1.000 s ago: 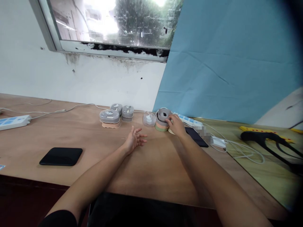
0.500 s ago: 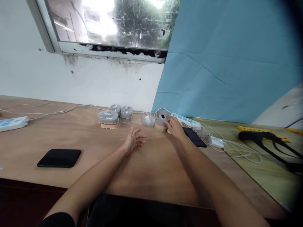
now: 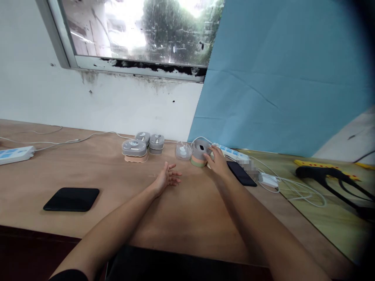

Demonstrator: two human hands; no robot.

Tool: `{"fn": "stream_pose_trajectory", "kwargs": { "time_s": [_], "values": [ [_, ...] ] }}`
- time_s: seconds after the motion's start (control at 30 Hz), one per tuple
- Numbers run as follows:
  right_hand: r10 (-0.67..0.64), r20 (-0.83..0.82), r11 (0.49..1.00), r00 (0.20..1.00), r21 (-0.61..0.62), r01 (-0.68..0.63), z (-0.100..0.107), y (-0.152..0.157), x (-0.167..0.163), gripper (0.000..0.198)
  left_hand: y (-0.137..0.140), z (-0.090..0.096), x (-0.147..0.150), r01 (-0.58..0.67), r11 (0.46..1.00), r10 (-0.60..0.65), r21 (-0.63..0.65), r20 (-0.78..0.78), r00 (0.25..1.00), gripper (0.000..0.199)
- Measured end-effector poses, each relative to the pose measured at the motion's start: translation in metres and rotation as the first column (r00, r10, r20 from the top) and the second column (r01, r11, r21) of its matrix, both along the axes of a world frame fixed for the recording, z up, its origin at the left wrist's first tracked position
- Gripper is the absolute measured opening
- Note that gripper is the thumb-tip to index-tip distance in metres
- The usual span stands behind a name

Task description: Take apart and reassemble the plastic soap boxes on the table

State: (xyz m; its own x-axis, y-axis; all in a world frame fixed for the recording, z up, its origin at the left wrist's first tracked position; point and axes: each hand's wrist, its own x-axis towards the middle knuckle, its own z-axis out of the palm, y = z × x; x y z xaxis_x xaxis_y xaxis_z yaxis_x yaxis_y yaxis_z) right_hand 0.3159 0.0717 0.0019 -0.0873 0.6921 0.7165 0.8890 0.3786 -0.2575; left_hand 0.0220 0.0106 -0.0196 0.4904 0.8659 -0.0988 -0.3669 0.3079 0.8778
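My left hand rests on its edge at the middle of the wooden table, palm turned right, fingers spread and holding nothing. Farther right, my right hand has its thumb and fingers on the right side of a grey round container with a dark oval slot on top. That container sits on an orange and green ringed stack. Just left of the stack is a clear plastic lid or cup. A pale round piece is partly hidden behind my right hand.
Lidded grey containers stand by the wall, one on a pink base. A black flat case lies at front left, a phone right of my right hand. Power strips, white cables and a black-handled tool lie around.
The view has tipped slightly upward, so the table things appear a little lower. Both hands keep nearly the same places, and the right one stays at the grey container.
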Motion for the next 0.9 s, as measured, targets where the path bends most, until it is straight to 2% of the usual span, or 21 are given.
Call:
{"fn": "stream_pose_trajectory", "kwargs": {
  "time_s": [0.1, 0.17, 0.2, 0.27, 0.33, 0.43, 0.53, 0.63, 0.73, 0.8, 0.9],
  "values": [
    [-0.031, -0.025, 0.997, 0.999, 0.074, 0.033, 0.001, -0.008, -0.007, 0.047, 0.003, -0.004, -0.001, -0.034, 0.998, 0.038, 0.062, -0.056, 0.998, 0.068],
    [-0.064, -0.063, 0.99, 0.996, 0.123, 0.072, -0.003, -0.017, -0.017, 0.045, 0.005, -0.006, -0.006, -0.12, 0.971, 0.151, 0.205, -0.143, 0.978, 0.063],
    [-0.078, -0.085, 0.986, 0.993, 0.143, 0.089, -0.006, -0.023, -0.023, 0.043, 0.005, -0.006, -0.011, -0.158, 0.936, 0.227, 0.316, -0.196, 0.954, 0.059],
    [-0.075, -0.109, 0.982, 0.991, 0.163, 0.092, -0.014, -0.036, -0.038, 0.037, 0.008, -0.003, -0.021, -0.175, 0.812, 0.387, 0.557, -0.29, 0.875, 0.053],
    [-0.017, -0.096, 0.988, 0.995, 0.154, 0.032, -0.021, -0.049, -0.055, 0.029, 0.013, 0.001, -0.032, -0.151, 0.677, 0.539, 0.72, -0.345, 0.769, 0.046],
    [0.143, -0.049, 0.986, 0.989, 0.099, -0.137, -0.028, -0.065, -0.084, 0.021, 0.024, 0.008, -0.049, -0.11, 0.503, 0.741, 0.857, -0.362, 0.566, 0.04],
    [0.328, 0.051, 0.944, 0.943, -0.056, -0.326, -0.03, -0.072, -0.108, 0.019, 0.034, 0.013, -0.064, -0.066, 0.397, 0.878, 0.916, -0.357, 0.319, 0.043],
    [0.397, 0.088, 0.915, 0.913, -0.119, -0.386, -0.033, -0.072, -0.121, 0.02, 0.038, 0.015, -0.077, -0.066, 0.357, 0.933, 0.932, -0.352, 0.076, 0.048],
    [0.398, 0.099, 0.914, 0.912, -0.134, -0.384, -0.036, -0.068, -0.12, 0.022, 0.041, 0.017, -0.089, -0.099, 0.349, 0.928, 0.932, -0.358, -0.104, 0.068],
    [0.392, 0.102, 0.915, 0.914, -0.147, -0.375, -0.037, -0.066, -0.116, 0.022, 0.046, 0.017, -0.097, -0.15, 0.36, 0.907, 0.921, -0.383, -0.173, 0.088],
    [0.363, 0.104, 0.925, 0.926, -0.163, -0.344, -0.037, -0.064, -0.112, 0.023, 0.055, 0.014, -0.106, -0.23, 0.391, 0.873, 0.891, -0.438, -0.213, 0.106]
  ]
}}
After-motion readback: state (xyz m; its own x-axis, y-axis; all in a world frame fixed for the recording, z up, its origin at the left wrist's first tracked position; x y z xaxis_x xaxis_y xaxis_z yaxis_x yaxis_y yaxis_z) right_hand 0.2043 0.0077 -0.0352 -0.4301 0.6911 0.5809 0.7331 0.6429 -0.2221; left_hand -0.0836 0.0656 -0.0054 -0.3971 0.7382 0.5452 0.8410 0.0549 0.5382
